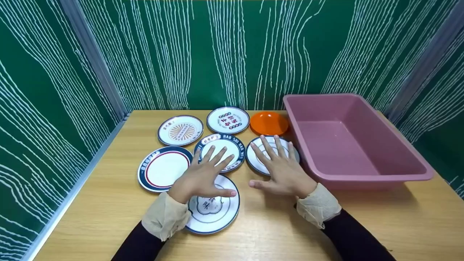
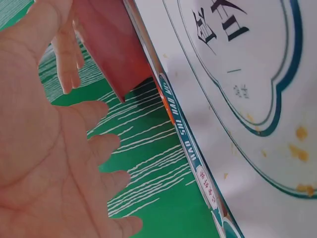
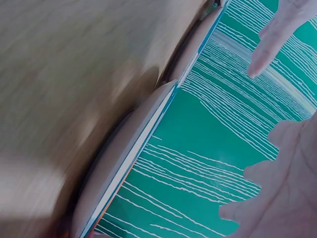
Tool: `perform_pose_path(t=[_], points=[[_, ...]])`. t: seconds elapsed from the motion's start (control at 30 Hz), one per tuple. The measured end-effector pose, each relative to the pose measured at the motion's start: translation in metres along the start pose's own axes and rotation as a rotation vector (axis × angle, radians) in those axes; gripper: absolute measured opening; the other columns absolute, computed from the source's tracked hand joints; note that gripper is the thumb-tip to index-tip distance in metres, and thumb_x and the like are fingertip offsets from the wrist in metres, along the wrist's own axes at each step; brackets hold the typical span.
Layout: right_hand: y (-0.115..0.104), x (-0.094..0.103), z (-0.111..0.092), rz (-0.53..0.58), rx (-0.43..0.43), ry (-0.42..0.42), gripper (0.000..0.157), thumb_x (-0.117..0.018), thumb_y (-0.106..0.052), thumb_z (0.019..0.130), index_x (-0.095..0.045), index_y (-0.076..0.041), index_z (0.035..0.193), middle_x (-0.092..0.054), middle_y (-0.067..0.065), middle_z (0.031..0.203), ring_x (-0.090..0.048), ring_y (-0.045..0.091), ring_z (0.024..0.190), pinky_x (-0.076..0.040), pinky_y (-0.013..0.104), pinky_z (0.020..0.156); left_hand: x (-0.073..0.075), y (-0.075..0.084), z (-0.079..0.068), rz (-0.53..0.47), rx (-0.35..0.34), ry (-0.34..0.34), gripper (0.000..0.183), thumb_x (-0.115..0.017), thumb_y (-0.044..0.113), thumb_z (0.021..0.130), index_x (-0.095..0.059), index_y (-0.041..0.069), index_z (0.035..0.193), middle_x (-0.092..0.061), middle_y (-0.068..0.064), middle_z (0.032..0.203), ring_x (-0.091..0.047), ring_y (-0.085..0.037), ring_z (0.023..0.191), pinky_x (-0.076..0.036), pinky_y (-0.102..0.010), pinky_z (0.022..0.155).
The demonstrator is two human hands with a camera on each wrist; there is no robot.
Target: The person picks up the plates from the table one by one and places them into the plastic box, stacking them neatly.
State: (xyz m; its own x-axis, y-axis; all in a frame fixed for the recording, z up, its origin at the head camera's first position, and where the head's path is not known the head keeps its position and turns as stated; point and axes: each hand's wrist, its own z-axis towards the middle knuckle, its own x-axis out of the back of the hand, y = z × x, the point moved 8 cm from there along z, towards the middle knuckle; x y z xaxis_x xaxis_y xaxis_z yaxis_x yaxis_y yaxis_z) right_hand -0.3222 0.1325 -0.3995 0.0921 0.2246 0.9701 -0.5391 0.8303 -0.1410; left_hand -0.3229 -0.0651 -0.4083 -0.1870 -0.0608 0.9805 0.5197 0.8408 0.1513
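Note:
My left hand, fingers spread and straight, hovers over a plate with a dark blue lettered rim; its thumb overlaps a nearer white plate with a scalloped outline and dark characters. In the left wrist view, that nearer plate has yellowish stains, and the palm is bare. My right hand, also spread, is above a ringed white plate and partly hides it. Seen from the right wrist, the plate edge lies apart from the palm. Neither hand holds anything.
A deep pink tub stands at right. Behind lie an orange plate, a plate with red characters and a sunburst plate. At left is a red-ringed plate. Green patterned panels enclose the wooden table.

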Motion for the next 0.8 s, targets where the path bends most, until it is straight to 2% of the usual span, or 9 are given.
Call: perform_pose_path(t=[0.1, 0.2, 0.3, 0.43, 0.53, 0.67, 0.8], points=[[0.0, -0.001, 0.0, 0.008, -0.004, -0.002, 0.103, -0.047, -0.083, 0.087, -0.005, -0.031, 0.165, 0.008, 0.004, 0.171, 0.015, 0.043, 0.154, 0.011, 0.072, 0.117, 0.0, -0.004, -0.001, -0.014, 0.023, -0.022, 0.105, -0.054, 0.087, 0.08, -0.013, 0.039, 0.164, -0.003, 0.002, 0.172, 0.004, -0.034, 0.157, 0.006, -0.066, 0.122], [0.001, -0.001, 0.0, 0.006, -0.014, -0.005, 0.102, -0.045, -0.083, 0.088, -0.007, -0.03, 0.165, 0.006, 0.005, 0.172, 0.009, 0.044, 0.155, 0.007, 0.073, 0.118, 0.002, -0.008, -0.002, -0.046, 0.049, -0.028, 0.099, -0.062, 0.078, 0.084, -0.024, 0.033, 0.164, -0.016, -0.003, 0.171, -0.006, -0.037, 0.157, -0.001, -0.065, 0.124], [0.003, 0.0, 0.001, 0.012, -0.034, -0.009, 0.099, -0.048, -0.078, 0.091, -0.01, -0.027, 0.166, -0.003, 0.009, 0.172, -0.002, 0.046, 0.155, 0.001, 0.075, 0.118, 0.003, -0.012, -0.003, -0.072, 0.081, -0.032, 0.089, -0.07, 0.063, 0.088, -0.034, 0.026, 0.161, -0.027, -0.006, 0.168, -0.018, -0.039, 0.155, -0.01, -0.062, 0.125], [0.005, 0.001, 0.002, 0.025, -0.063, -0.002, 0.093, -0.053, -0.069, 0.095, -0.016, -0.021, 0.165, -0.02, 0.015, 0.169, -0.02, 0.048, 0.151, -0.01, 0.076, 0.117, 0.005, -0.019, -0.003, -0.065, 0.103, -0.041, 0.075, -0.079, 0.039, 0.091, -0.046, 0.019, 0.155, -0.042, -0.011, 0.159, -0.035, -0.037, 0.148, -0.027, -0.057, 0.122], [0.006, 0.003, 0.003, 0.033, -0.075, 0.016, 0.09, -0.055, -0.065, 0.096, -0.02, -0.019, 0.165, -0.03, 0.018, 0.165, -0.031, 0.048, 0.146, -0.021, 0.076, 0.115, 0.007, -0.024, -0.003, -0.06, 0.112, -0.054, 0.065, -0.08, 0.026, 0.091, -0.054, 0.013, 0.148, -0.052, -0.013, 0.15, -0.047, -0.033, 0.14, -0.039, -0.051, 0.117], [0.007, 0.005, 0.003, 0.056, -0.098, 0.027, 0.087, -0.056, -0.062, 0.097, -0.021, -0.02, 0.165, -0.038, 0.019, 0.16, -0.039, 0.049, 0.14, -0.028, 0.075, 0.112, 0.008, -0.031, -0.004, -0.101, 0.159, -0.073, 0.048, -0.08, 0.016, 0.091, -0.065, 0.006, 0.136, -0.064, -0.013, 0.132, -0.058, -0.027, 0.123, -0.049, -0.045, 0.108], [0.007, 0.006, 0.003, 0.074, -0.125, 0.024, 0.085, -0.058, -0.06, 0.098, -0.022, -0.021, 0.164, -0.041, 0.02, 0.157, -0.043, 0.05, 0.137, -0.031, 0.074, 0.112, 0.004, -0.04, -0.004, -0.159, 0.227, -0.091, 0.034, -0.08, 0.012, 0.09, -0.073, 0.005, 0.122, -0.069, -0.009, 0.115, -0.06, -0.022, 0.103, -0.055, -0.041, 0.096]])
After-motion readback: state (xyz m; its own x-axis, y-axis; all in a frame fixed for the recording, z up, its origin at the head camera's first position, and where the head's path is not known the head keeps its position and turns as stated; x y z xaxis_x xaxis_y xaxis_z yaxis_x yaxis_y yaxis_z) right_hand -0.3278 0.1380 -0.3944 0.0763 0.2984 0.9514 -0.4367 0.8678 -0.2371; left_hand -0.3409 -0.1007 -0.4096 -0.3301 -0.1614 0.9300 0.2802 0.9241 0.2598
